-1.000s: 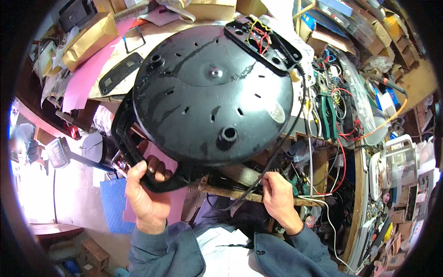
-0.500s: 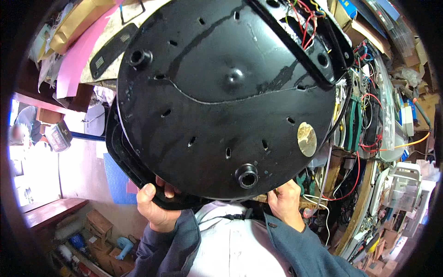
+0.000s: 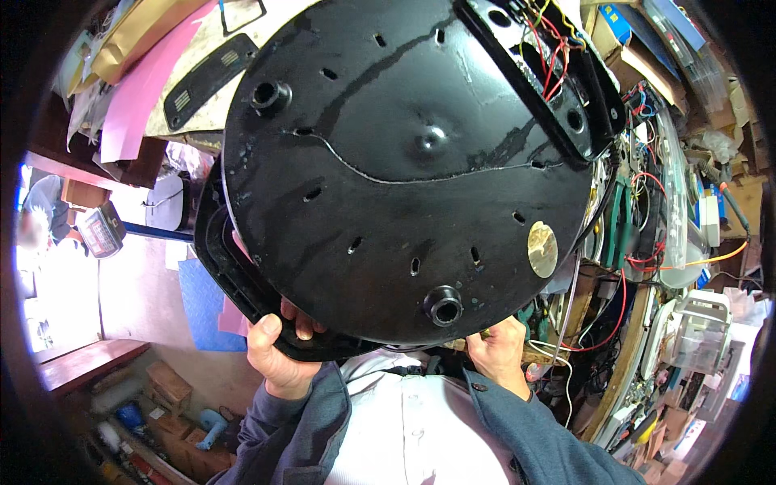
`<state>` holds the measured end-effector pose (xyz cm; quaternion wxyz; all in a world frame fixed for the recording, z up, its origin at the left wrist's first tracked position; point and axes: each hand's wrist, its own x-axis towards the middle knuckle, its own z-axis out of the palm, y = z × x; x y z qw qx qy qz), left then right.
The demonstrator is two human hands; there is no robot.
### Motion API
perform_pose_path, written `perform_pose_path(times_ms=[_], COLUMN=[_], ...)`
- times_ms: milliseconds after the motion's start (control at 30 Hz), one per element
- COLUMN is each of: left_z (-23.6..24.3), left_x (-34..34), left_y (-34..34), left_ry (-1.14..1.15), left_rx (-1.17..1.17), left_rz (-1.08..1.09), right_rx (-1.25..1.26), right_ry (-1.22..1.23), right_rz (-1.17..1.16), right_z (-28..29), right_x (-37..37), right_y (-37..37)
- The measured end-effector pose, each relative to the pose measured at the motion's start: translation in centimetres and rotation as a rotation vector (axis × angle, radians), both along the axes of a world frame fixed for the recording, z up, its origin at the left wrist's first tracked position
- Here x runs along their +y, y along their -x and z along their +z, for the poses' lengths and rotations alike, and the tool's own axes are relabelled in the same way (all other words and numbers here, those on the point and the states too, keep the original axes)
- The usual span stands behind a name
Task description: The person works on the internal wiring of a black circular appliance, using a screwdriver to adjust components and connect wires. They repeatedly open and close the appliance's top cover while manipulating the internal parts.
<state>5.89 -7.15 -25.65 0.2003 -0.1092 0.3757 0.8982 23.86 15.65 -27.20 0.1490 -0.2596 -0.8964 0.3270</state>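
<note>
A large round black metal plate [image 3: 388, 226] fills the middle of the view. It has small slots, two round sockets, a cream oval sticker [image 3: 542, 249] and a curved line across it. A black angular rim [image 3: 222, 250] shows past its left and lower edge. My left hand [image 3: 283, 352] is closed on this rim at the lower left, thumb outside, fingertips showing in the gap beside the plate. At the lower right edge is my right hand [image 3: 499, 356], its fingers mostly hidden behind the plate. Beside it a small yellow-green bit shows, too small to name.
Red and yellow wires [image 3: 551, 61] stick out of an opening at the plate's upper right, beside a black bracket [image 3: 525, 89]. A slotted black panel [image 3: 212, 79] lies on the bench at upper left. Pliers with green handles [image 3: 621, 214] and tangled cables crowd the right side.
The plate has shifted slightly right, its lower part tilting a little. My left hand has moved slightly right with the rim. The right hand stays nearly in place.
</note>
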Motion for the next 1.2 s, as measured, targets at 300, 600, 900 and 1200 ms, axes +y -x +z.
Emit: perform_pose_path(times_ms=[300, 600, 900, 1200], left_z=[1.0, 2.5, 0.0, -0.3], left_x=[0.2, 0.3, -1.0, -2.5], left_y=[1.1, 4.6, 3.1, -8.1], left_ry=[-0.141, -0.279, -0.395, 0.478], left_rx=[-0.001, 0.170, 0.296, 1.123], left_rz=[-0.016, -0.123, -0.161, -0.415], right_rx=[-0.050, 0.107, 0.456, 0.411], right_ry=[0.061, -0.098, -0.108, 0.188], right_rz=[-0.050, 0.003, 0.072, 0.346], right_z=[-0.4, -0.8, 4.2, 7.3], right_x=[-0.3, -0.1, -3.1, -7.5], right_y=[-0.7, -0.8, -2.5, -2.2])
